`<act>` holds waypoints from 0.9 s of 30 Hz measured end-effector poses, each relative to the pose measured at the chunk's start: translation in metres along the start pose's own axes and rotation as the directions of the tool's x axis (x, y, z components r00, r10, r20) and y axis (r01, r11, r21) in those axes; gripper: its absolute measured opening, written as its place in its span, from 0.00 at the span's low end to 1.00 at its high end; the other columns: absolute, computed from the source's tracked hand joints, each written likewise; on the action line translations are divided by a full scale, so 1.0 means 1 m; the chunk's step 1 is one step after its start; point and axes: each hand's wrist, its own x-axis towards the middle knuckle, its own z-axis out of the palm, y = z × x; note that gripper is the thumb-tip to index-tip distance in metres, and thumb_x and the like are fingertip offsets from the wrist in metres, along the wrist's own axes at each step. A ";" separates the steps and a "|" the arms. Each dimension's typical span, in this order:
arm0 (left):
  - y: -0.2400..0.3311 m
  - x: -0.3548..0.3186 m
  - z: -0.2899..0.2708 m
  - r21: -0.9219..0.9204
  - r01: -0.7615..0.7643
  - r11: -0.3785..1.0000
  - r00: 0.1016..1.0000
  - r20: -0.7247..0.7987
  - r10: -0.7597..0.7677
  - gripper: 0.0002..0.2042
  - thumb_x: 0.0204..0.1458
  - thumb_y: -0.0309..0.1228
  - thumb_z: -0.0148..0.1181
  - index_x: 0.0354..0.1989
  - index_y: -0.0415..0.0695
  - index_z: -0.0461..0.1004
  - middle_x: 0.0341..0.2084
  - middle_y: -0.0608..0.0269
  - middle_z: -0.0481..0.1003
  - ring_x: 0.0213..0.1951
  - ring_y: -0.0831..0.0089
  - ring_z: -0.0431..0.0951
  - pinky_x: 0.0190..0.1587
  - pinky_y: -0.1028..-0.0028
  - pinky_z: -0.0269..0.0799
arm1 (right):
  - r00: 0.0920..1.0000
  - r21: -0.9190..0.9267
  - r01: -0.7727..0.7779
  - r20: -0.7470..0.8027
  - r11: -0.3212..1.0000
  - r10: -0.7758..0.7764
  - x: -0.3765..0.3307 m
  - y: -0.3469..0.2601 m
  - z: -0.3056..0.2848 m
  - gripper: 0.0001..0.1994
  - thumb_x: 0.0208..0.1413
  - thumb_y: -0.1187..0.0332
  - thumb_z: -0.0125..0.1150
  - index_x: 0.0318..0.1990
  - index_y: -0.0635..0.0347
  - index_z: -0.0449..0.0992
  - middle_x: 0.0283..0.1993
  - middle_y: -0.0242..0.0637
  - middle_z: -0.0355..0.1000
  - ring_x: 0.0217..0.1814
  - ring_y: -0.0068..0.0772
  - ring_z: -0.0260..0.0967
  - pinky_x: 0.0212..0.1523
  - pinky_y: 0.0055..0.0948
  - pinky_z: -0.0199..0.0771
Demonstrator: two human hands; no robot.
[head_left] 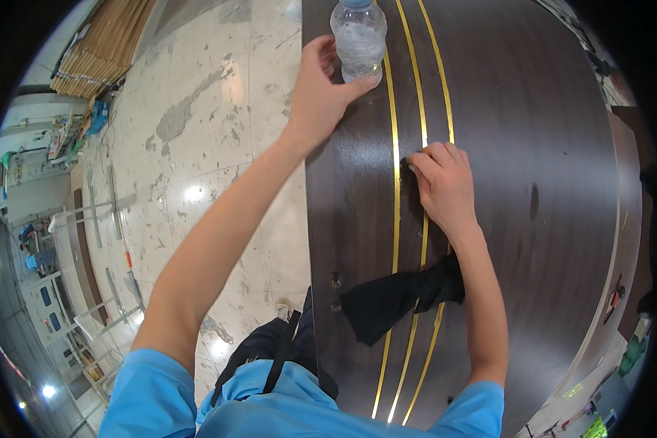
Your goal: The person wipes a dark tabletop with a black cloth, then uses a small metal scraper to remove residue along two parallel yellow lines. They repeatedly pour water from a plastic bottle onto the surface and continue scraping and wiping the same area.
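Observation:
At the far left edge of the dark wood-grain panel (518, 241) stands a clear plastic bottle (359, 45) with a light blue cap and clear or whitish contents. My left hand (320, 98) is closed about its lower part, thumb along the base and fingers on its left side. Three thin gold strips run lengthwise along the panel. Over them my right hand (445, 182) is bent into a pinch; a small dark bit shows at its fingertips, too little to name. A crumpled black cloth (387, 303) lies across the strips, beside my right forearm.
Two small round holes (335, 279) sit near the panel's left edge. Left of it is a pale, stained tile floor (226, 146). Stacked brown boards (106, 51) stand at the far left, with metal racks (87, 314) below. More boards and tools lie beyond the panel's right edge.

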 end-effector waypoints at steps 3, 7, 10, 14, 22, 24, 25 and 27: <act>0.028 -0.075 -0.006 0.073 0.219 0.973 0.974 -0.069 -0.214 0.27 0.56 0.27 0.77 0.61 0.40 0.70 0.50 0.59 0.77 0.52 0.68 0.79 0.60 0.63 0.77 | 0.999 0.016 0.010 -0.053 1.000 -0.009 0.012 0.005 0.010 0.07 0.56 0.77 0.69 0.41 0.55 0.84 0.40 0.31 0.74 0.48 0.38 0.73 0.51 0.40 0.71; 0.082 -0.198 -0.006 0.132 -0.147 0.980 0.889 0.451 0.072 0.18 0.52 0.28 0.78 0.51 0.46 0.81 0.51 0.56 0.80 0.51 0.56 0.82 0.55 0.61 0.78 | 0.996 -0.008 0.025 -0.085 1.000 -0.025 0.015 0.010 0.014 0.07 0.57 0.77 0.69 0.41 0.55 0.84 0.40 0.30 0.74 0.48 0.37 0.73 0.51 0.40 0.71; 0.113 -0.259 -0.001 0.166 -0.169 0.972 0.654 0.757 -0.016 0.32 0.51 0.40 0.80 0.66 0.48 0.79 0.58 0.60 0.79 0.57 0.59 0.80 0.62 0.60 0.73 | 0.994 -0.005 0.021 -0.103 1.000 -0.022 0.015 0.013 0.018 0.08 0.57 0.78 0.69 0.42 0.55 0.84 0.41 0.30 0.75 0.48 0.37 0.73 0.51 0.40 0.71; 0.112 -0.282 0.009 0.201 -0.312 0.928 0.614 0.789 0.036 0.25 0.51 0.36 0.78 0.58 0.49 0.81 0.53 0.65 0.80 0.51 0.64 0.80 0.60 0.63 0.72 | 0.986 -0.009 0.018 -0.164 1.000 -0.019 0.017 0.016 0.025 0.10 0.55 0.79 0.68 0.44 0.55 0.84 0.42 0.30 0.75 0.48 0.37 0.73 0.51 0.39 0.71; 0.078 -0.226 -0.019 0.289 -0.060 0.955 0.874 0.477 -0.089 0.14 0.49 0.22 0.75 0.44 0.46 0.82 0.40 0.59 0.81 0.46 0.55 0.82 0.49 0.61 0.76 | 0.993 -0.019 0.071 -0.091 0.997 -0.073 0.011 0.013 0.022 0.12 0.53 0.80 0.66 0.44 0.56 0.84 0.43 0.31 0.76 0.50 0.39 0.74 0.55 0.40 0.73; 0.065 -0.199 -0.027 0.314 0.127 0.941 0.933 0.284 -0.220 0.11 0.54 0.21 0.74 0.44 0.42 0.81 0.38 0.59 0.80 0.43 0.61 0.81 0.47 0.67 0.75 | 0.994 -0.030 0.085 -0.073 0.996 -0.087 0.011 0.013 0.020 0.12 0.53 0.80 0.65 0.44 0.57 0.84 0.44 0.31 0.76 0.51 0.39 0.74 0.56 0.40 0.73; 0.058 -0.186 -0.030 0.303 0.250 0.920 0.934 0.174 -0.311 0.10 0.57 0.21 0.73 0.45 0.40 0.81 0.37 0.61 0.79 0.41 0.67 0.80 0.46 0.71 0.75 | 0.993 -0.025 0.098 -0.065 0.995 -0.100 0.010 0.013 0.018 0.12 0.52 0.80 0.65 0.44 0.57 0.84 0.44 0.31 0.76 0.51 0.39 0.74 0.56 0.40 0.73; 0.042 -0.160 -0.042 0.261 0.335 0.906 0.940 -0.027 -0.340 0.08 0.61 0.23 0.71 0.46 0.39 0.81 0.36 0.59 0.79 0.38 0.67 0.80 0.46 0.67 0.77 | 0.993 -0.011 0.111 -0.033 0.994 -0.111 0.007 0.012 0.014 0.13 0.52 0.81 0.65 0.44 0.57 0.84 0.43 0.31 0.76 0.51 0.39 0.74 0.56 0.40 0.73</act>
